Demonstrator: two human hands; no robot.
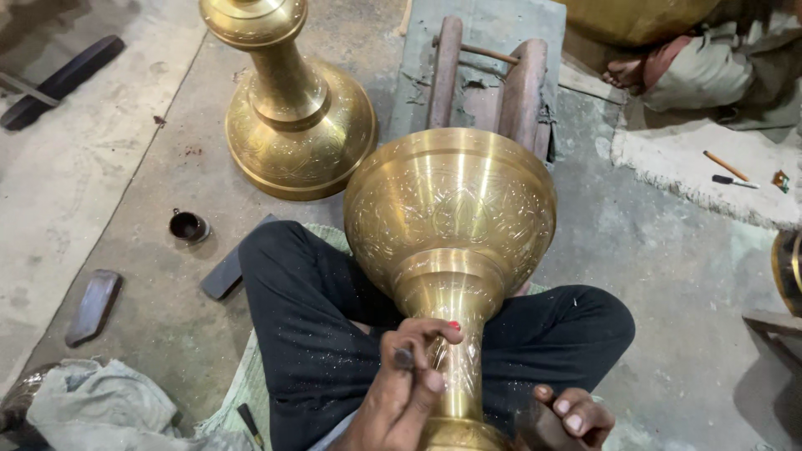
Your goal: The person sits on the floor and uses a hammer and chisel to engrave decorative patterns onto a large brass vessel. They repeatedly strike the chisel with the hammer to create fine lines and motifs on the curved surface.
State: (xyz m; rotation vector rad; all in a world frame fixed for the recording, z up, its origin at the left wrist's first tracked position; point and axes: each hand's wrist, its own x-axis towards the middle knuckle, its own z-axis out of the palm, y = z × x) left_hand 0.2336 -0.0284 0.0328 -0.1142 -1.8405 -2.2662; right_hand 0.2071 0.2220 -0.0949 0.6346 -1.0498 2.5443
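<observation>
A large engraved brass vase (451, 250) lies across the lap of a person sitting cross-legged on the floor in black trousers (317, 334); its wide flared bowl points away from the camera, and its narrow neck runs down to the bottom edge, where the far end is cut off. The left hand (409, 384) rests on the neck with its grip pinched around a small dark engraving tool (404, 357), only the blunt top of which shows; the tip is hidden against the brass. The right hand (572, 413) sits low beside the neck, its fingers curled over a dark object (539, 428) that is mostly out of frame, so what it is cannot be made out.

A second brass piece (292, 108), bell-shaped with a tall stem, stands upright on the concrete floor (150, 167) beyond the knees, its top cut off by the upper edge. Behind the vase's rim stands a wooden stand (493, 83), partly hidden. A small dark cup (189, 225) stands on the floor to the left, near a flat dark block (93, 305). A crumpled grey cloth (100, 409) lies at the lower left. At the upper right another person's bare foot (625, 73) shows beside a rug (710, 175), on which a pencil (725, 165) lies
</observation>
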